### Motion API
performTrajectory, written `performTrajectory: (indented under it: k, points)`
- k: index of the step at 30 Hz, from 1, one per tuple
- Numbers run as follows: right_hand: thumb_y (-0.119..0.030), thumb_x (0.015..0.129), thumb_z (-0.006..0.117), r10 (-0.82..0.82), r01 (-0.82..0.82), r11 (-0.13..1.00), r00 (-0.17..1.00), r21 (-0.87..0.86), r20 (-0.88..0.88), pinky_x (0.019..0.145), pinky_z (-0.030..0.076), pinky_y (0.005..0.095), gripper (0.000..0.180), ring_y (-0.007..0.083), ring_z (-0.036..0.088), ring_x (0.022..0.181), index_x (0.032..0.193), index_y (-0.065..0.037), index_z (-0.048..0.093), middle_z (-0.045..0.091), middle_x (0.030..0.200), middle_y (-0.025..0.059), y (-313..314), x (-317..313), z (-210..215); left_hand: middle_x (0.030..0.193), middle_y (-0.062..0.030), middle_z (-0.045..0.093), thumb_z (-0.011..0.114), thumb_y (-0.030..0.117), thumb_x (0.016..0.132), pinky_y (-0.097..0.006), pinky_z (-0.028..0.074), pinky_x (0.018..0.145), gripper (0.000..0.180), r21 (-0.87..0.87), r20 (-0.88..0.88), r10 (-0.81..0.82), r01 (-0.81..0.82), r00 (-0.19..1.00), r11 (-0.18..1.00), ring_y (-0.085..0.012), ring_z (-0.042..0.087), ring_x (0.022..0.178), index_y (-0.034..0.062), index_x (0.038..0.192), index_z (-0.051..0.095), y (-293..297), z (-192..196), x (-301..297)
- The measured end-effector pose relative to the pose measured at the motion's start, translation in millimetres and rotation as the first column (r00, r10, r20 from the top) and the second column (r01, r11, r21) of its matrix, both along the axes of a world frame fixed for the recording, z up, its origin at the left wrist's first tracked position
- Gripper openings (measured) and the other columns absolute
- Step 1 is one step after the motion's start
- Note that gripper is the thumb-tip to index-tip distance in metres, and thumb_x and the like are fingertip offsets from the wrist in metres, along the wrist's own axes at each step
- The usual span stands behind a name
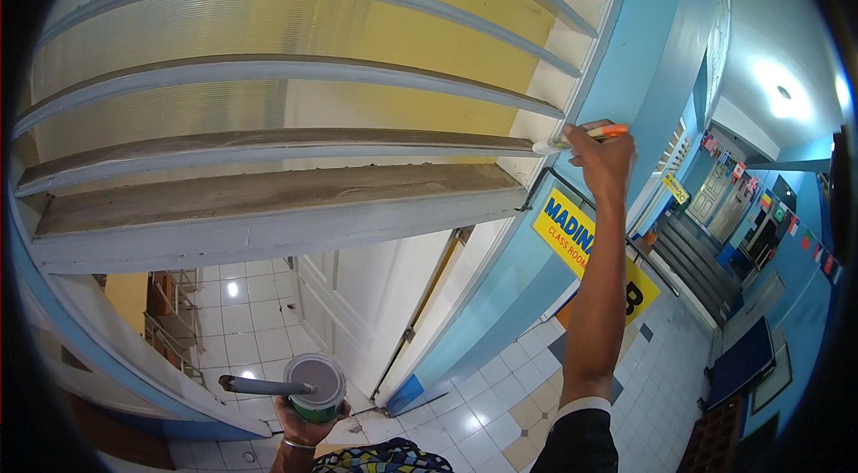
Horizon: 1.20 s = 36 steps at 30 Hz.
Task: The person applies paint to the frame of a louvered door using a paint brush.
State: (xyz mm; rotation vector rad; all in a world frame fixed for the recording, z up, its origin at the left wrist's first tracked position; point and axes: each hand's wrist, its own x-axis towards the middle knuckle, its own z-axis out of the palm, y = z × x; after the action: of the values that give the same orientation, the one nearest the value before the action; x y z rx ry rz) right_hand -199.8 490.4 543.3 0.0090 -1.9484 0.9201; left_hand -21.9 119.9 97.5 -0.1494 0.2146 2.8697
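My right hand (604, 156) is raised on an outstretched arm and closed around a paintbrush with an orange handle (610, 130). Its pale bristles meet the right end of a louvre slat (295, 144), close to the white window frame. The slat has a white front edge and a dusty brown top. Low down, my left hand (293, 430) grips a small green-sided paint can (323, 403) holding grey-white paint. A grey, paint-coated stick (264, 385) lies across the can's mouth and sticks out to the left. The fingers behind the can are partly hidden.
Further slats (295, 71) run above, before ribbed translucent sheeting. Below stands an open white door (375, 294) by a blue wall post (483, 294). A yellow sign (561, 227) hangs beside my right forearm. The tiled corridor (661, 366) stretches right towards steps (693, 263).
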Motion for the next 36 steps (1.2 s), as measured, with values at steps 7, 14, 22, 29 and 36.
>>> performTrajectory:
  k: [7,14,22,29,36]
  points:
    - [-0.027,0.085,0.087,-0.058,0.014,0.981,0.972,-0.192,-0.226,0.044,0.057,0.0274,0.036,0.0144,0.066,0.054,0.093,0.005,0.073,0.071,0.072,0.0126,17,13,-17,0.129,-0.0152,0.063,0.064,0.064,0.078,-0.051,0.047,0.084,0.082,0.039,0.014,-0.013,0.012,1.000,0.999,-0.0370,0.063,0.106,0.0095,0.139,0.055,-5,-6,0]
    - [-0.027,0.090,0.080,-0.167,0.140,0.980,0.965,-0.142,-0.203,0.046,0.059,0.0317,0.034,0.0183,0.070,0.058,0.093,0.005,0.069,0.073,0.075,0.0136,25,-4,-21,0.125,-0.0152,0.064,0.064,0.064,0.078,-0.052,0.048,0.082,0.079,0.018,-0.017,-0.061,0.062,0.998,0.998,-0.0384,0.063,0.107,0.0108,0.136,0.057,-5,-4,-1]
    - [-0.027,0.091,0.078,-0.156,0.155,0.988,0.986,-0.018,-0.058,0.061,0.056,0.0408,0.033,0.0270,0.070,0.059,0.087,0.006,0.070,0.071,0.073,0.0175,17,-18,-5,0.121,-0.0151,0.064,0.069,0.065,0.075,-0.050,0.046,0.078,0.080,-0.042,-0.028,-0.035,0.034,0.999,0.999,-0.0382,0.063,0.105,0.0106,0.134,0.058,-3,0,1]
    - [-0.029,0.091,0.079,-0.176,0.179,0.978,0.984,0.104,-0.038,0.060,0.055,0.0400,0.035,0.0247,0.068,0.058,0.086,0.005,0.071,0.071,0.071,0.0171,19,-26,-2,0.121,-0.0169,0.065,0.069,0.064,0.075,-0.051,0.048,0.082,0.082,-0.026,-0.017,-0.018,0.018,1.000,1.000,-0.0378,0.063,0.105,0.0097,0.135,0.057,-4,-1,0]
    - [-0.030,0.089,0.080,0.019,-0.020,1.000,0.999,-0.020,-0.027,0.048,0.052,0.0319,0.035,0.0172,0.066,0.055,0.088,0.004,0.073,0.069,0.069,0.0112,11,-15,4,0.120,-0.0180,0.065,0.068,0.065,0.076,-0.052,0.048,0.082,0.080,0.006,-0.037,-0.024,0.024,0.999,1.000,-0.0378,0.063,0.105,0.0096,0.133,0.059,-5,-8,1]
